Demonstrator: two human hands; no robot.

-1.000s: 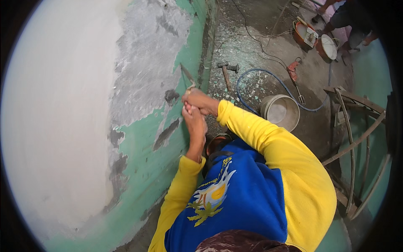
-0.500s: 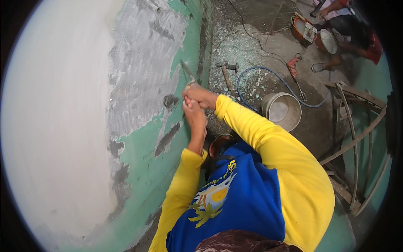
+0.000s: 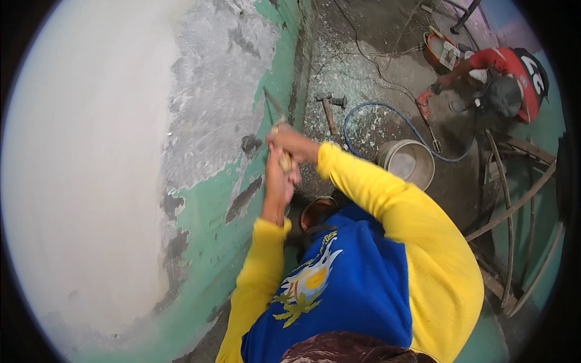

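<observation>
Both my hands are on one trowel, its narrow metal blade (image 3: 274, 104) seen nearly edge-on against the wall (image 3: 227, 193). My right hand (image 3: 293, 143) is closed round the front of the handle, near the blade. Just behind it, my left hand (image 3: 278, 181) grips the rear end of the pale wooden handle (image 3: 285, 161), which shows between the fingers. Around the blade the wall is green paint, with a rough grey bared patch (image 3: 209, 103) beside it. A smooth whitish coat (image 3: 91, 169) covers the wall farther left.
Paint chips litter the floor around a hammer (image 3: 330, 112). A blue hose (image 3: 387, 103) curves past a white bucket (image 3: 410, 164). A co-worker (image 3: 514, 85) crouches at a red mixing drill (image 3: 423, 106), near an orange bucket (image 3: 437, 51). Bent metal bars (image 3: 511, 206) stand at right.
The trowel and both hands have shifted slightly, and more of the wooden handle now shows. The co-worker has bent down, with a hand now at the red drill.
</observation>
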